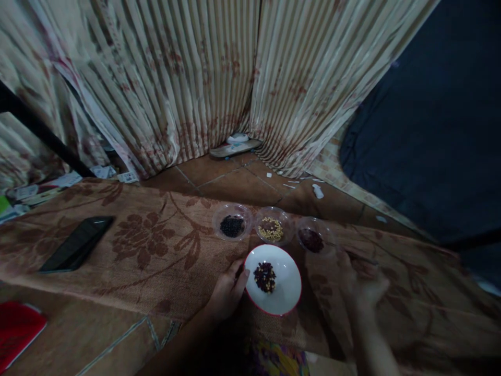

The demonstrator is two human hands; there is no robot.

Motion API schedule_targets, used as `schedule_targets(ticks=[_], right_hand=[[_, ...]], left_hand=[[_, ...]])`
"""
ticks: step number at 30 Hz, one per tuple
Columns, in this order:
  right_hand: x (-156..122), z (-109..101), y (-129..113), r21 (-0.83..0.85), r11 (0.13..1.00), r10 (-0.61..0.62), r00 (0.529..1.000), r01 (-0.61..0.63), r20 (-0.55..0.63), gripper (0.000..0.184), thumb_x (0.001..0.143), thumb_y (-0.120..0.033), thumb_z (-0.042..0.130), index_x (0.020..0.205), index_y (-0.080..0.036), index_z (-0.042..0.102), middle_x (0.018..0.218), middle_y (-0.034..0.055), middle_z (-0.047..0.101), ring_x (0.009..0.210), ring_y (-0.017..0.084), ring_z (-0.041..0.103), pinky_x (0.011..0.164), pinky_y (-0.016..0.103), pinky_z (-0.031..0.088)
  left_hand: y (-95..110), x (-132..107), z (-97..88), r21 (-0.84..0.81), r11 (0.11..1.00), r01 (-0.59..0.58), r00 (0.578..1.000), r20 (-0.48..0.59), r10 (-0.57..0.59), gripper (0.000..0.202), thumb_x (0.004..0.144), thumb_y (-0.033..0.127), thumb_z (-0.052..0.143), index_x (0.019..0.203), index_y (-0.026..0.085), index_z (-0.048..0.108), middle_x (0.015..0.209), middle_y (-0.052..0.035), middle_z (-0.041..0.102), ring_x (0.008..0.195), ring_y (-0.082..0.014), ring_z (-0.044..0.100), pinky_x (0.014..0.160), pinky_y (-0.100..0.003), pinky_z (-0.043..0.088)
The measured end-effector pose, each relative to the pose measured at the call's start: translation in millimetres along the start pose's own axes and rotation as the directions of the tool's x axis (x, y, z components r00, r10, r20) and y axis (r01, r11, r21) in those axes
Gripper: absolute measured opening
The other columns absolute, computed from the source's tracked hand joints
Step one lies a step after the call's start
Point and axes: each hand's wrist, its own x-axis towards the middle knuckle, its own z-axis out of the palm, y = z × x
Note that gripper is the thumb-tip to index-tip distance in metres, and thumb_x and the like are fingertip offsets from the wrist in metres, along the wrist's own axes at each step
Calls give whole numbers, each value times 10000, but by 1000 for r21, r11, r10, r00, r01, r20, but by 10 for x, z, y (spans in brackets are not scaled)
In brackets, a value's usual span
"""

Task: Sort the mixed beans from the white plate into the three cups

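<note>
White bowl (287,277) with a red rim, here it is, midway along the tabletop (164,284), closer to the near edge, a small heap of mixed beans (265,277) inside! Over at the left end lies a dark flat-screened device (78,245). Next, the left hand (227,292), grasping the bowl's left rim, thumb over the top. Along the far edge, three clear cups: one (246,222) with black beans (231,226), one (287,222) with yellow beans (276,232), one (327,240) with dark red beans (312,241). Just beside that last one, the right hand (364,284), blurred; whether it grips anything, I can't tell.
</note>
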Motion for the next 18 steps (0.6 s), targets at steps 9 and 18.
schedule_targets(ticks=[9,18], right_hand=[[-109,-11,-29,88,996,27,1000,-25,-17,274,674,-388,724,765,-132,687,784,99,686,719,209,634,715,370,505],[-805,-3,-307,36,979,168,894,-201,416,208,720,-374,688,805,-185,703,870,75,696,805,207,647,733,335,513]], left_hand=[[11,0,4,0,1000,-3,1000,-1,3,346,905,355,421,1175,181,552,998,-43,702,865,-186,642,786,-259,472],[-20,-10,7,52,999,-3,1000,7,3,352,914,361,412,1183,178,546,930,-47,697,819,-185,635,735,-259,464]])
